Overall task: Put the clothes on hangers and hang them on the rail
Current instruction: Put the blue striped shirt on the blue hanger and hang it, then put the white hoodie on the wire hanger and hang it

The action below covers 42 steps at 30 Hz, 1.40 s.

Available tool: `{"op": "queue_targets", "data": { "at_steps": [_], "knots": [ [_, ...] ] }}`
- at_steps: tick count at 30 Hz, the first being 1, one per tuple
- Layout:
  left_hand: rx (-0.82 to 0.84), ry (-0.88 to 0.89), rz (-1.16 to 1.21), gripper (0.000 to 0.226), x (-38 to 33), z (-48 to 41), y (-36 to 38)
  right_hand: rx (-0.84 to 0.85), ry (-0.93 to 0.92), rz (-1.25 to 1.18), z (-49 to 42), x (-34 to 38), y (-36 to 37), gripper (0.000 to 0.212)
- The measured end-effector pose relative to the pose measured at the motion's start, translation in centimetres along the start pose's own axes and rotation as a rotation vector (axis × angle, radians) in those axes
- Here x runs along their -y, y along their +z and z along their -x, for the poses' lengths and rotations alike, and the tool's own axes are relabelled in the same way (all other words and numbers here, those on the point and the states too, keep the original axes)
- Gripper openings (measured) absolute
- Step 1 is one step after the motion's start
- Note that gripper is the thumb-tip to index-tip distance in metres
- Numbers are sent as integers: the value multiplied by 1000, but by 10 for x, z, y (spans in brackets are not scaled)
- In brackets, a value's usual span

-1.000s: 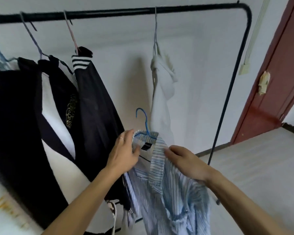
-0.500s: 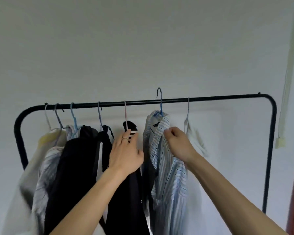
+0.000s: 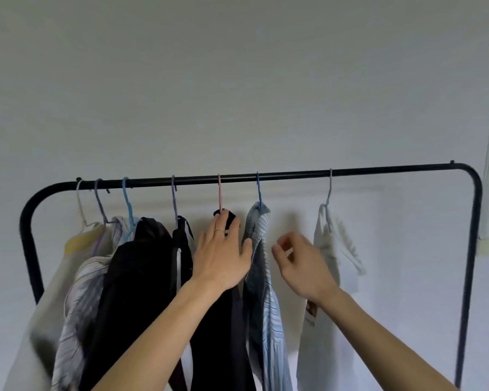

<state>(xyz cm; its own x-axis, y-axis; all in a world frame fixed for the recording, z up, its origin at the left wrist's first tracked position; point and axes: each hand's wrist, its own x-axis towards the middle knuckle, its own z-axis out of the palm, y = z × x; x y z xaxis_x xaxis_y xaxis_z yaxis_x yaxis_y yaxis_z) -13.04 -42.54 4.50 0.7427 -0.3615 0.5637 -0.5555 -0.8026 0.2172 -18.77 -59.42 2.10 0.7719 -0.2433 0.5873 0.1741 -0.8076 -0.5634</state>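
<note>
Black rail [image 3: 294, 174] runs level across the wall, curving down into a post at each end. Seven hangers hook over it.

Striped blue shirt [image 3: 261, 249] hangs from the rail on a blue hanger [image 3: 259, 190], sixth hook from the rail's left end, its collar bunched at the hanger neck. Directly left of it on the rail, a black garment [image 3: 223, 334] hangs from a pink hanger [image 3: 219, 193]. To the right of the shirt, well apart, a white garment [image 3: 333, 249] hangs from a pale hanger [image 3: 328, 190]. Further dark, striped and cream garments crowd the rail's left end.

Left hand [image 3: 223, 255]: fingers spread flat against the black garment just under the pink hook, thumb tip touching the shirt's collar edge; a ring shows on one finger. It grips nothing.

Right hand [image 3: 302, 263]: below the rail, between the shirt and the white garment, fingers loosely curled and parted, clear of the shirt, holding nothing. Slightly blurred.
</note>
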Motion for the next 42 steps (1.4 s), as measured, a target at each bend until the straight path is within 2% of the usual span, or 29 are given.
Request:
{"op": "queue_targets", "data": {
  "at_steps": [3,5,7,10,12,17,21,27,32,34,37,39,41,42],
  "knots": [
    [7,58,-6,64,-16,-13,3,-341,-124,187,10,-19,-20,27],
    [31,91,-28,64,-27,-21,9,-418,-46,349,10,-33,-32,39],
    [69,104,-63,61,-35,-28,15,-308,175,408,7,-46,-42,46],
    [102,68,-160,52,-38,-36,23,-99,414,405,2,-67,-53,37],
    [83,38,-201,48,-37,-38,25,-45,456,405,-1,-78,-59,32],
    [90,37,-188,44,-39,-40,26,-60,502,419,-9,-94,-74,29],
    [64,35,-166,40,-42,-39,28,-166,438,465,-12,-100,-76,41],
    [-6,10,-202,38,-36,-38,31,-371,293,380,-11,-95,-98,39],
    [10,33,-331,46,-36,-32,34,-336,150,409,18,-103,-127,36],
    [-65,101,-350,47,-44,-24,38,-298,89,406,46,-113,-133,37],
    [-241,352,-292,53,-72,-4,52,-245,15,416,104,-137,-138,31],
    [-195,454,-195,64,-102,17,60,-250,-13,433,148,-154,-141,30],
    [-39,504,-65,69,-130,35,71,-281,-31,441,187,-166,-146,27],
    [83,533,5,64,-144,43,81,-293,-19,434,204,-171,-151,24]
  ]
}}
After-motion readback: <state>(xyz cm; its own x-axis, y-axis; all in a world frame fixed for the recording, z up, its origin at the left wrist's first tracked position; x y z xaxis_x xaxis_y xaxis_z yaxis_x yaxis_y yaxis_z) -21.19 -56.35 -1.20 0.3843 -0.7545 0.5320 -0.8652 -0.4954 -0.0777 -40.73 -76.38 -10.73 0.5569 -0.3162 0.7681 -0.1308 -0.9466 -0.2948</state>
